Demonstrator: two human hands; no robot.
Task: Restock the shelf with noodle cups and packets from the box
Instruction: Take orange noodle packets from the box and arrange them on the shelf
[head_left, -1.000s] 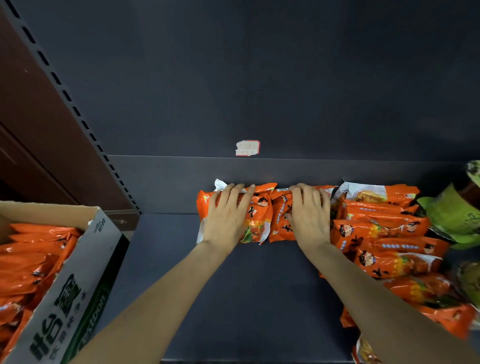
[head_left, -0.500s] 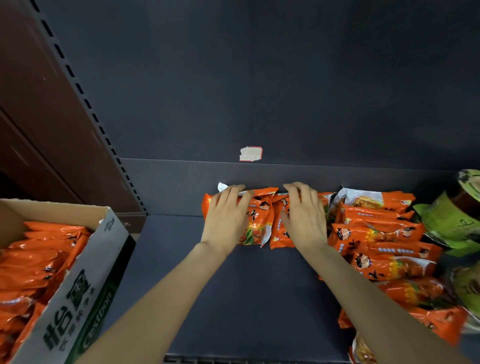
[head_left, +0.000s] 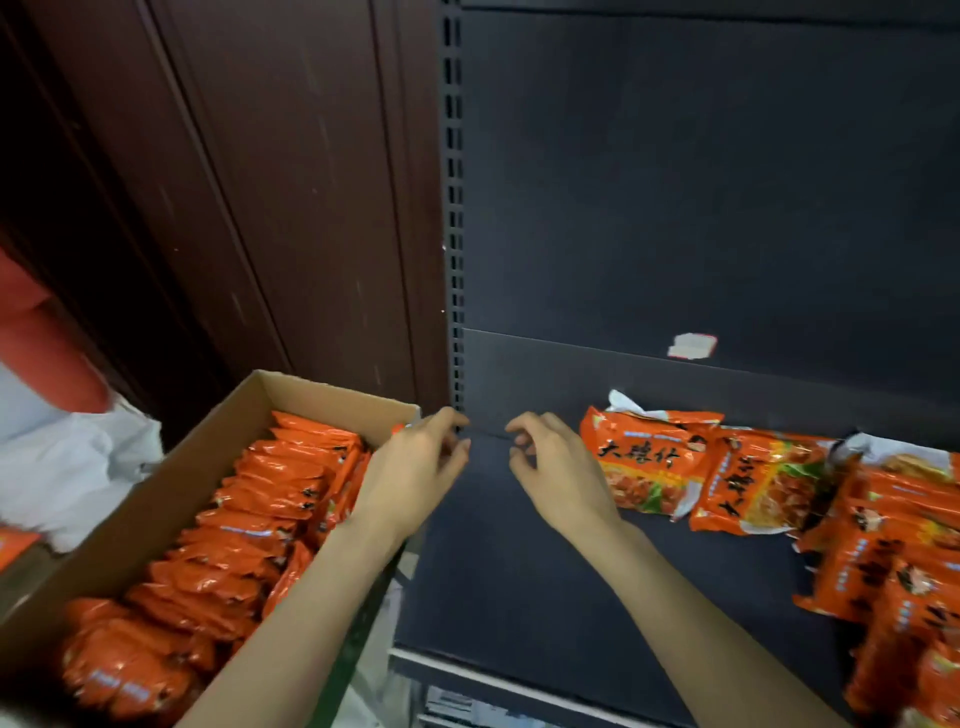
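Over the shelf (head_left: 519, 571) edge, left hand (head_left: 410, 483) and right hand (head_left: 558, 475) are hovering, each grip loosely curled, empty. Both should be reaching into the box (head_left: 171, 483), gathering packets (head_left: 249, 525) squarely.

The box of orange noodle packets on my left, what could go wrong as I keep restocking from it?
The packets in the cardboard box stand tightly packed, so pulling one may drag out its neighbours. The two packets at the shelf back lie loose and glossy; sliding new ones in beside them could shove them askew. Both the left hand and the right hand are empty now, over the shelf edge.
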